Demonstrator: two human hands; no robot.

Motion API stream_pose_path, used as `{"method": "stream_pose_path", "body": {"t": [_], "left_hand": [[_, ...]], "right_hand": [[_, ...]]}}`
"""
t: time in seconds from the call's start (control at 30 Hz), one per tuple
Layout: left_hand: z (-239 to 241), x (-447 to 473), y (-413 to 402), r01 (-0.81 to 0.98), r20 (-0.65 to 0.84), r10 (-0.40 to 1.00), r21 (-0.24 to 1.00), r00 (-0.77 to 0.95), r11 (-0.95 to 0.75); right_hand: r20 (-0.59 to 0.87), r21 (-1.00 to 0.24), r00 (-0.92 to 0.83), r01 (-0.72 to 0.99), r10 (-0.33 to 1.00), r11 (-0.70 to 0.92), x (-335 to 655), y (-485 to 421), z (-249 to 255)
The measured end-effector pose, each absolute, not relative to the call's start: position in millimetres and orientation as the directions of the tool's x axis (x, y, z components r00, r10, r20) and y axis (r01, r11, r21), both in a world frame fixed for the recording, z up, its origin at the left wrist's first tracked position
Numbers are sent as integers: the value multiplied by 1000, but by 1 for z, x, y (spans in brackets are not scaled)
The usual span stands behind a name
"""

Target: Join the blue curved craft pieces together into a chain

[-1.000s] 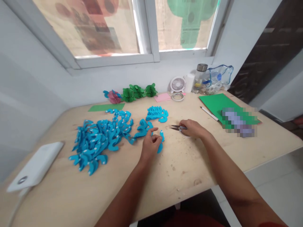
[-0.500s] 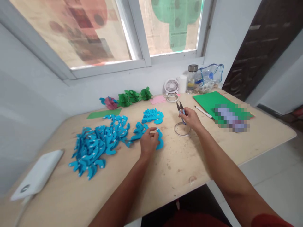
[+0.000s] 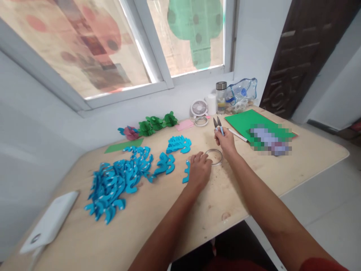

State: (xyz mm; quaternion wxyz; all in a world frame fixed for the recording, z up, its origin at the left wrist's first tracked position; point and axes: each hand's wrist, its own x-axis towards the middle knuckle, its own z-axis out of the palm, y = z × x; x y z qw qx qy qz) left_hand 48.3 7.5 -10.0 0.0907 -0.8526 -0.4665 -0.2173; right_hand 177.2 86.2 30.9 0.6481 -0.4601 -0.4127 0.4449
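Observation:
My left hand (image 3: 200, 170) lies low over the table, fingers apart and bent, its fingertips at the left edge of a thin, nearly used-up tape roll (image 3: 213, 157). Partly hidden behind that hand is a blue curved paper piece (image 3: 186, 173), lying on the table. My right hand (image 3: 226, 143) is closed around a pair of thread snips (image 3: 219, 127), blades pointing up and away, just beyond the tape roll. To the left are a small cluster of blue paper pieces (image 3: 165, 163), a neat folded stack of blue paper (image 3: 179, 144) and a big blue paper pile (image 3: 115, 184) with white spots.
Along the wall stand green paper flowers (image 3: 154, 123), a small fan (image 3: 199, 108), another tape roll (image 3: 201, 121) and a glass bottle (image 3: 221, 98). Green sheets (image 3: 245, 122) and a white pen (image 3: 238, 135) lie right. A white device (image 3: 50, 222) with a cable sits front left.
My left hand has let go of the blue paper piece and moved right to the tape roll. The snips, still in my right hand, have moved slightly away from me. The view has shifted a little.

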Motion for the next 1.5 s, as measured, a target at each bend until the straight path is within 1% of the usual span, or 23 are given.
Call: {"method": "stream_pose_path", "body": {"t": [0.07, 0.13, 0.23, 0.3, 0.37, 0.47, 0.6, 0.73, 0.9, 1.1, 1.37, 1.5], "left_hand": [[-16, 49, 9, 836, 482, 744, 41, 463, -547], [-19, 48, 8, 826, 519, 728, 72, 448, -560], [-13, 47, 3, 808, 594, 715, 174, 370, -563], [-5, 46, -2, 804, 647, 716, 264, 262, -532], [3, 42, -5, 794, 693, 700, 323, 172, -514], [9, 36, -6, 787, 742, 665, 360, 83, -500], [9, 29, -4, 787, 782, 624, 382, 4, -484], [10, 25, -4, 772, 772, 632, 437, -59, -461], [12, 22, -5, 736, 732, 678, 495, -67, -462], [11, 22, -4, 717, 694, 715, 540, -83, -441], [15, 18, -4, 681, 646, 751, 613, -140, -400], [14, 17, -3, 586, 615, 769, 693, -176, -420]], "right_hand": [[117, -950, 278, -247, 954, 189, 178, 87, 31], [105, -938, 283, -291, 953, 190, 179, 87, 31], [109, -926, 290, -318, 951, 203, 179, 86, 33], [129, -924, 295, -311, 947, 223, 178, 84, 35], [158, -924, 277, -298, 948, 241, 176, 81, 38], [199, -926, 156, -293, 967, 238, 173, 75, 41], [178, -951, -55, -265, 982, 158, 169, 68, 44], [160, -970, -189, -214, 969, 118, 166, 64, 44], [152, -979, -259, -175, 954, 108, 163, 62, 42], [152, -984, -248, -131, 957, 122, 162, 60, 44], [218, -974, -197, -107, 956, 201, 158, 54, 48], [241, -968, -171, -117, 955, 223, 156, 52, 47]]}}
